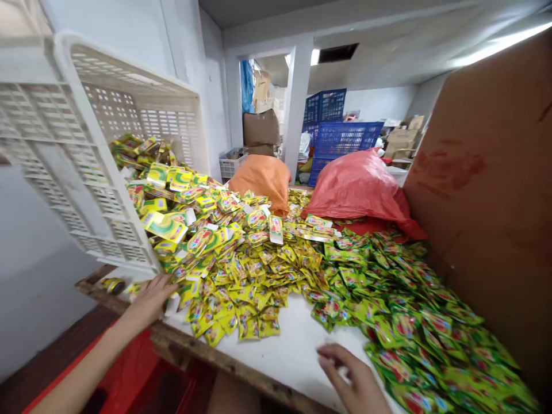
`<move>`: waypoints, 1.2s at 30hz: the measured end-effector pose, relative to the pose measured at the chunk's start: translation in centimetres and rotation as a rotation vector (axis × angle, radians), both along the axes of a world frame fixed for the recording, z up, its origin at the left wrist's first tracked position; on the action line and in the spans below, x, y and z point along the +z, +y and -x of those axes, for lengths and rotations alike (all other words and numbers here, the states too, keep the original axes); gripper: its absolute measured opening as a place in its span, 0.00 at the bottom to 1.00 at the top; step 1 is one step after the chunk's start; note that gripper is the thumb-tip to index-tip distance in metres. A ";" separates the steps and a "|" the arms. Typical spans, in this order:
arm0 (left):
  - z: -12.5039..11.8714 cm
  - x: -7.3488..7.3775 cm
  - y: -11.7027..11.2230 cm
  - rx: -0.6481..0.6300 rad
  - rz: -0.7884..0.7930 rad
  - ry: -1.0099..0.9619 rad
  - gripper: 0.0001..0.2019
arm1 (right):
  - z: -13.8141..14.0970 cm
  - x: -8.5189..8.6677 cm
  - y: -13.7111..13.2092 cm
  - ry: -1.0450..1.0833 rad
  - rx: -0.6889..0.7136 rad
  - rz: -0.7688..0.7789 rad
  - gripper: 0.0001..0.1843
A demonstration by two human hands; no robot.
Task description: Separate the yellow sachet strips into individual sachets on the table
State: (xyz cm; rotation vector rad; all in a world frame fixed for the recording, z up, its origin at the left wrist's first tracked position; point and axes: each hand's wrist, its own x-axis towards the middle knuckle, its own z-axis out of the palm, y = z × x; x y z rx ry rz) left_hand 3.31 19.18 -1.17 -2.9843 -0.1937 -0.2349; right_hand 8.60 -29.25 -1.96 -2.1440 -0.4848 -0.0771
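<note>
From the head view, the left hand (150, 298) rests on the lower rim of a tipped white crate (99, 155), fingers spread among spilling yellow sachets (224, 270); whether it grips anything is hidden by the packets. The right hand (356, 376) hovers loosely open over a bare patch of the counter (293, 351), its wrist cut off by the frame's bottom edge. Green sachets (409, 322) blur towards the right, their print unreadable. A brown cardboard sheet (487, 195) walls off that side. Beyond lie an orange sack (263, 178) and a red sack (357, 184), with blue crates (340, 132) stacked by a doorway.
</note>
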 end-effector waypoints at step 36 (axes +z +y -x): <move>-1.9 -3.0 -26.2 0.158 1.924 -0.275 0.31 | -9.4 -0.9 2.8 -0.272 -0.200 0.264 0.09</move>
